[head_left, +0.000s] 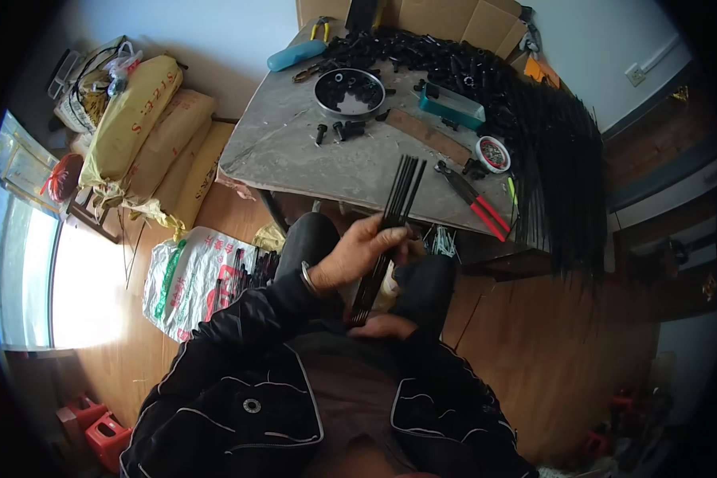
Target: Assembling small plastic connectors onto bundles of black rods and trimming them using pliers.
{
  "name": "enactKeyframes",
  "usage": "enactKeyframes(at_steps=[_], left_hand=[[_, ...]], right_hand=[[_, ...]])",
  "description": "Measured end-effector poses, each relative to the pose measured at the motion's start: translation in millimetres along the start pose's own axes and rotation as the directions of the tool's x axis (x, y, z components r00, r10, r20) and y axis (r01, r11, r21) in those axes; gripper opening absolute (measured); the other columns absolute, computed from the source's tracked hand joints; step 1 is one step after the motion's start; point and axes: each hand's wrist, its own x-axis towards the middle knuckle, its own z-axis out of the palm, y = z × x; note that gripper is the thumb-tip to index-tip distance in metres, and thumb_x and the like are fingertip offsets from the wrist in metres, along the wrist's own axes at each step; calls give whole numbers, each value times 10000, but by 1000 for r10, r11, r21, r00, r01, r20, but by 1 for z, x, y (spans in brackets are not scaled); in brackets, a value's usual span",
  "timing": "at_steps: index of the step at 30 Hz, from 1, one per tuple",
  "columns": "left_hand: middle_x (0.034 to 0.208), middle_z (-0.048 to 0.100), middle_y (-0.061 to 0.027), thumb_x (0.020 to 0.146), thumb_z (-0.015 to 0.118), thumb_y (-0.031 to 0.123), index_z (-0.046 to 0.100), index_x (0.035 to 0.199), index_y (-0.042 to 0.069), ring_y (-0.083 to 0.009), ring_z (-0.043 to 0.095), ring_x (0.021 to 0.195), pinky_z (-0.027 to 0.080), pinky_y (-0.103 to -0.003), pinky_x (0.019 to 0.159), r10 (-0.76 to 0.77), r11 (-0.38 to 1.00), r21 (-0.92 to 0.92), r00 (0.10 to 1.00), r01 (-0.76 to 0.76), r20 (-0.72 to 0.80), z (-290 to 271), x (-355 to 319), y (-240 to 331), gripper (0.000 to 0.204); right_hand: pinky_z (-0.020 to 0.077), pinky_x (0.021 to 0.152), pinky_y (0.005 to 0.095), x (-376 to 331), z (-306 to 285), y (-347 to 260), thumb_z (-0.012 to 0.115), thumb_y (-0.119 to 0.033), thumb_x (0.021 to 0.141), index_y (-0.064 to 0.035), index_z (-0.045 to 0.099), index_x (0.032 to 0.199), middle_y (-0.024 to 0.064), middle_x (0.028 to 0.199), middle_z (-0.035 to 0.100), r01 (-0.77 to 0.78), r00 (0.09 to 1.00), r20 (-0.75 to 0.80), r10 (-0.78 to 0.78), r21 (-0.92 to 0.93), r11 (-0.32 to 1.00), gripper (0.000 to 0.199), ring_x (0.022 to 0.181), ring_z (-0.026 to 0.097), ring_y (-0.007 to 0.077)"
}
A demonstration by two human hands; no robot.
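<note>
My left hand [362, 251] is closed around a bundle of thin black rods [405, 187], above my lap. The bundle stands tilted, its upper ends fanning apart toward the table. Low down, my right hand [384, 327] touches the bundle's lower ends with its fingers stretched out; its palm side is hidden. Beyond the rods is the grey table [295, 163]. Red-handled pliers [478, 203] lie near its front edge. A great many more long black rods [554, 175] hang over the table's right side.
Small black parts [454, 64] are heaped at the table's back. A round metal tray [317, 94], a teal box [452, 107], a small white tub [493, 154] and a brown strip [426, 135] lie on it. Sacks [139, 119] are stacked at left; a white bag [191, 279] lies on the floor.
</note>
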Motion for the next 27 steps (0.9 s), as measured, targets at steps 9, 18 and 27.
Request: enactKeyframes(at_steps=[9,18,27], left_hand=[[803,568,-23,1016,434,403,577,1047,30,-109,550,710,470,-266,695,-51,988,-139,987,73,154,52,-8,-5,401],[854,582,-67,1013,471,267,538,1082,48,-154,587,699,497,-284,654,-193,964,-200,978,173,-80,39,-7,-9,239],[1042,605,-111,995,477,113,458,1231,45,-232,653,838,535,-353,760,-119,940,-326,992,100,-40,36,-17,-19,247]], right_hand=[[436,981,426,-164,-183,-182,531,-299,938,11,430,1366,188,1246,572,815,454,-827,-332,235,529,539,1180,549,325],[501,859,488,-187,-131,-228,436,-403,998,-3,437,1345,212,1232,571,962,272,-775,-571,204,182,530,1055,608,372],[487,725,245,-121,-99,-148,642,-180,920,-40,579,1029,28,908,613,661,409,-912,39,325,676,188,799,590,103]])
